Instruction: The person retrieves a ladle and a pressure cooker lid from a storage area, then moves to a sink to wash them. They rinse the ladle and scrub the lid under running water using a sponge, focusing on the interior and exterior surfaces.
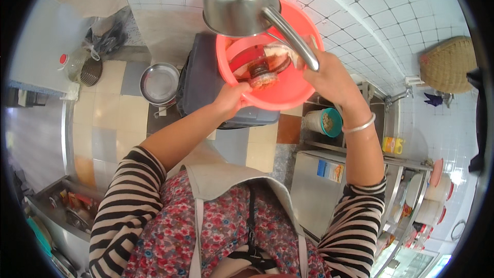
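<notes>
A pink plastic basin point(287, 98) is held tilted over a dark grey lidded bin point(202, 73). My left hand point(230, 98) grips its near-left rim, thumb over the edge. On its right side is my right hand point(328, 79), gripping at the rim, its fingers partly hidden behind a saucepan's handle. That upside-down steel saucepan point(241, 4) is nearer the camera and covers the basin's far-left part; what supports it cannot be seen. Inside the basin lie a dark ridged round piece point(259, 70) and reddish-smeared, see-through pieces point(276, 51), not clear enough to name.
A steel pan point(159, 83) is left of the bin. Right of it stands a bucket with a teal rim point(337, 122), holding pale bits. A steel cabinet point(314, 189) stands near my right side. The tiled wall point(347, 38) rises behind the basin. A wicker basket point(447, 65) hangs at right.
</notes>
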`<act>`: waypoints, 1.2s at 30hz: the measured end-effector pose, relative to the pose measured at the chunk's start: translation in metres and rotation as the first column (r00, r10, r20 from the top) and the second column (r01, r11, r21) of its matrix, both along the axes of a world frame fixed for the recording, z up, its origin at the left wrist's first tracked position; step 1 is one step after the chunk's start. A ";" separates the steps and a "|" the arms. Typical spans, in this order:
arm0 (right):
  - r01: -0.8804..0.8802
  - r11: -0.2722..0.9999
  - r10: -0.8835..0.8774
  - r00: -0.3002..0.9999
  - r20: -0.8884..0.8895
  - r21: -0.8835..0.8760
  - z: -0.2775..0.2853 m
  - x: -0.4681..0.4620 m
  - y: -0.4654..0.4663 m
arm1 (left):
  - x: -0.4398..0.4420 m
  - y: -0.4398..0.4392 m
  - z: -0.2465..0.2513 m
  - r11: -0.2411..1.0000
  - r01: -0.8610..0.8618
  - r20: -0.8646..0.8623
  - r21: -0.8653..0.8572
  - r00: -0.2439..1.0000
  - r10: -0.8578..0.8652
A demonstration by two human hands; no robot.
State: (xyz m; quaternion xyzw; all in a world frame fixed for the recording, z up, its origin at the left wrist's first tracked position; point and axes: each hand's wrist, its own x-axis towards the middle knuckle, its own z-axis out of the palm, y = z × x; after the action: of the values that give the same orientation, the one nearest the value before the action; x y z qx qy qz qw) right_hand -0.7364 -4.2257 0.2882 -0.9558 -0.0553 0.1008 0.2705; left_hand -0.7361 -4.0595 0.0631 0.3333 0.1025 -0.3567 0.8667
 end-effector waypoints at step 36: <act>0.018 0.943 -0.098 0.970 0.224 0.333 -0.168 -0.052 -0.140 | -0.072 -0.049 -0.324 0.820 -0.213 -0.524 0.531 0.678 0.515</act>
State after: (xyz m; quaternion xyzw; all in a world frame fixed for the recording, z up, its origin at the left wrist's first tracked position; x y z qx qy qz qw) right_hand -0.7889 -4.3654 0.1204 -0.9037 -0.0749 -0.0330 0.4203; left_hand -0.8082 -4.1082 -0.2612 0.3422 0.5365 -0.2325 0.7355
